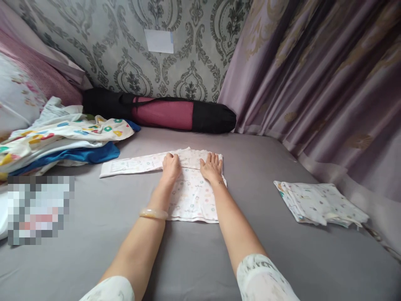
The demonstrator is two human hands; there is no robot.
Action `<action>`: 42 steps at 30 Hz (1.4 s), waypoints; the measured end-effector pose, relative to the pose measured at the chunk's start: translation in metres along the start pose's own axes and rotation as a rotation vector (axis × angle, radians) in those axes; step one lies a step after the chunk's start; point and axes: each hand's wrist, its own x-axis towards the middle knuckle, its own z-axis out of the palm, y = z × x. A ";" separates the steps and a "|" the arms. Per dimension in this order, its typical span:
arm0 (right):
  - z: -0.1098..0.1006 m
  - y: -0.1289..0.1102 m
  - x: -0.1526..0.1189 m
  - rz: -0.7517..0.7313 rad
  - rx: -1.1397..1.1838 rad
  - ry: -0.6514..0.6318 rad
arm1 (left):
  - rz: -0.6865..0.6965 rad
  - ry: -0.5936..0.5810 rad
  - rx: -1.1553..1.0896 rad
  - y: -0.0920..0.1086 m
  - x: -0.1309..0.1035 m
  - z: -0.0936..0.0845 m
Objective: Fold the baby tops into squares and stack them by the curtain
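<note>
A small white long-sleeved shirt (196,196) with a pale print lies on the grey bed sheet in front of me. One sleeve (134,164) stretches out flat to the left, while its right side is folded in across the top. My left hand (171,166) is closed, fingers curled on the cloth where that sleeve meets the body. Flat on the upper right of the shirt rests my right hand (212,167), fingers straight and palm down. The cloth beneath both hands is hidden.
Rumpled clothes (72,138) are heaped at the left. A folded printed stack (319,202) lies at the right. A long black and maroon bag (163,113) sits along the wall, and purple curtains (300,71) hang on the right. One patch at lower left is blurred out.
</note>
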 end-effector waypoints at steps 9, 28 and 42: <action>-0.020 0.023 0.003 0.018 -0.041 0.023 | 0.190 -0.066 -0.074 0.014 -0.003 0.012; -0.025 0.007 -0.002 -0.143 -0.046 0.003 | 0.026 -0.145 -0.238 0.007 0.000 -0.022; -0.022 -0.013 0.006 -0.073 -0.015 -0.174 | -0.265 -0.060 -0.466 -0.067 0.007 -0.066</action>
